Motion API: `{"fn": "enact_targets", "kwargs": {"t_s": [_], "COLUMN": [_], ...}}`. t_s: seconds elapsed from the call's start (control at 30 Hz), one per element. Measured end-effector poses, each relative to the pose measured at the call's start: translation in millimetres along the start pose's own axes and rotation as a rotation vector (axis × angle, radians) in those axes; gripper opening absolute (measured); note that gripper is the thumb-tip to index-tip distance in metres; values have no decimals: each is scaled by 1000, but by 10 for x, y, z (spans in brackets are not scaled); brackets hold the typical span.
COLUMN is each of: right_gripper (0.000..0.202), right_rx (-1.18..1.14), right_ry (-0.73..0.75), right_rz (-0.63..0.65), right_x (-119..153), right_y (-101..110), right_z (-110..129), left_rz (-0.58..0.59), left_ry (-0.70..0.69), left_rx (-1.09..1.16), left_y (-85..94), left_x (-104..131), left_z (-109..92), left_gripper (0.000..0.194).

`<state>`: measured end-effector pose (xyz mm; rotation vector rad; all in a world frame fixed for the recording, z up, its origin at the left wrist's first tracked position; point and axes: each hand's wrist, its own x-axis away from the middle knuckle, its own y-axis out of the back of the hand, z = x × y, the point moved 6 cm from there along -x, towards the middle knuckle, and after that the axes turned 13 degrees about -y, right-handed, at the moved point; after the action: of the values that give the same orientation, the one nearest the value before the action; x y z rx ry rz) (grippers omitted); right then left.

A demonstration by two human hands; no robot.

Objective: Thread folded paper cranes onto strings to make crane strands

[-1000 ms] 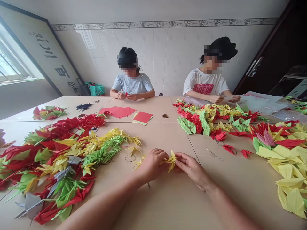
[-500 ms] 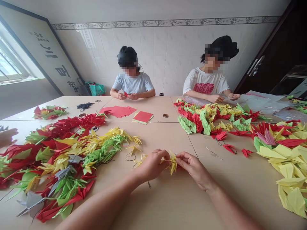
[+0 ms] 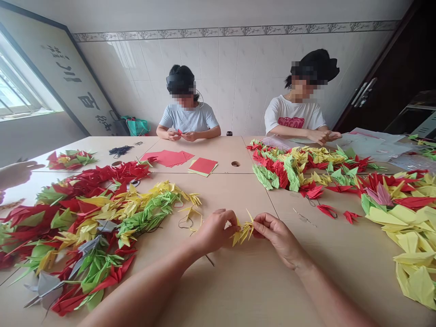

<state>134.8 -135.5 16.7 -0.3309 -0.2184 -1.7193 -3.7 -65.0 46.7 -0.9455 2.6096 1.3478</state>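
Observation:
Yellow folded paper cranes (image 3: pixel 244 231) bunch together low over the table, between my two hands. My left hand (image 3: pixel 218 230) has its fingers closed on their left side. On the right, my right hand (image 3: pixel 272 232) pinches the cranes with thumb and forefinger. A bit of red paper shows beside the right fingertips. Below my left hand, the end of a thin dark stick or cord (image 3: pixel 210 260) pokes out. A yellow crane (image 3: pixel 190 211) with a black thread loop lies just beyond my left hand.
Heaps of red, green and yellow cranes (image 3: pixel 98 218) cover the left; more strings (image 3: pixel 289 165) and yellow ones (image 3: pixel 415 254) lie right. Red paper squares (image 3: pixel 203 166) lie ahead. Two people (image 3: pixel 189 119) (image 3: pixel 296 116) sit opposite. Another person's hand (image 3: pixel 20 174) reaches in from the left.
The yellow cranes have turned and spread a little between my hands. The hand at the left edge reaches further in and higher. The right-hand person's hands have come together.

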Motion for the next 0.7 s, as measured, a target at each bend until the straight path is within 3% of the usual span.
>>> {"fn": "enact_targets", "kwargs": {"t_s": [0.2, 0.37, 0.43, 0.7], "right_gripper": [27, 25, 24, 27], "right_rx": [-38, -67, -55, 6], "right_ry": [-2, 32, 49, 76], "right_rz": [10, 68, 93, 68], "right_x": [-12, 26, 41, 55], "right_y": [9, -71, -105, -71], "right_z": [-25, 12, 29, 57], "left_rz": [-25, 1, 30, 62], "left_ry": [-62, -62, -59, 94], "left_rx": [31, 177, 207, 359], "left_y": [24, -1, -33, -95], "left_x": [1, 32, 41, 65], "left_z": [-90, -168, -176, -57], "left_gripper": [4, 38, 43, 41]}}
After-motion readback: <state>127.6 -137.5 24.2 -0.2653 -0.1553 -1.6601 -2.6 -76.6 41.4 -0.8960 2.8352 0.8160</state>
